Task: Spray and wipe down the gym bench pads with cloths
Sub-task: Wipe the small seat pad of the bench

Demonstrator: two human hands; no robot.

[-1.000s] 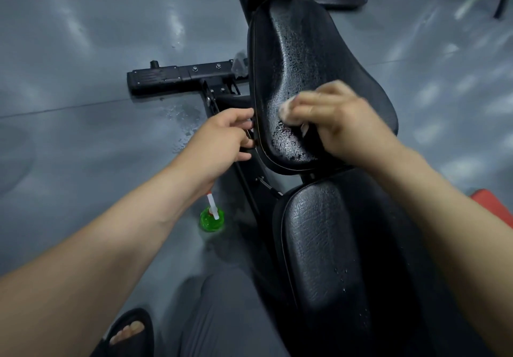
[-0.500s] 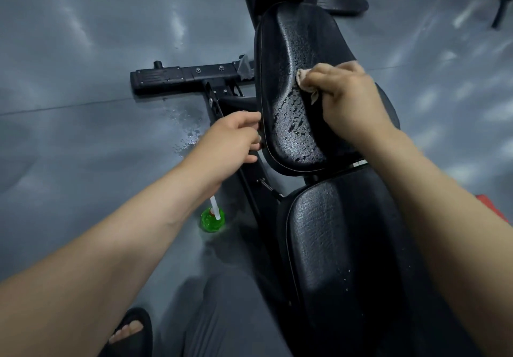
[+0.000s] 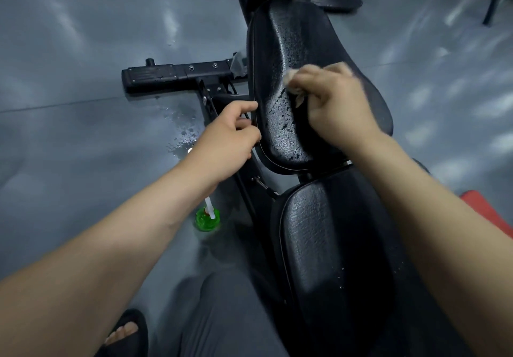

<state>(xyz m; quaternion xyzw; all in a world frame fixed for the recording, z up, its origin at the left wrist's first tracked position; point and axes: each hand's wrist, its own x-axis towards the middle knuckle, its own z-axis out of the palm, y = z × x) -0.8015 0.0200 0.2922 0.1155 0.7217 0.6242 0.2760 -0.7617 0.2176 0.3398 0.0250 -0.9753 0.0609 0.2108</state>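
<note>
The black bench seat pad (image 3: 280,51) is tilted up ahead of me and beaded with spray droplets on its left side. My right hand (image 3: 333,101) grips a pale cloth (image 3: 294,85) and presses it on the middle of that pad; the hand is motion-blurred. My left hand (image 3: 233,137) holds the pad's left edge with curled fingers. The longer black back pad (image 3: 319,245) lies nearer me, under my right forearm. A green spray bottle (image 3: 206,219) with a white nozzle stands on the floor left of the bench.
The bench's black steel foot bar (image 3: 177,74) juts left across the grey floor, with a wet patch (image 3: 183,131) beside it. My sandalled foot (image 3: 125,331) and grey trouser leg are at the bottom. A red object (image 3: 488,212) shows at the right edge. More black equipment stands at the back.
My right hand with the cloth has swept up the seat pad and back down toward the middle, rubbing it. The left hand has stayed on the pad's left edge.
</note>
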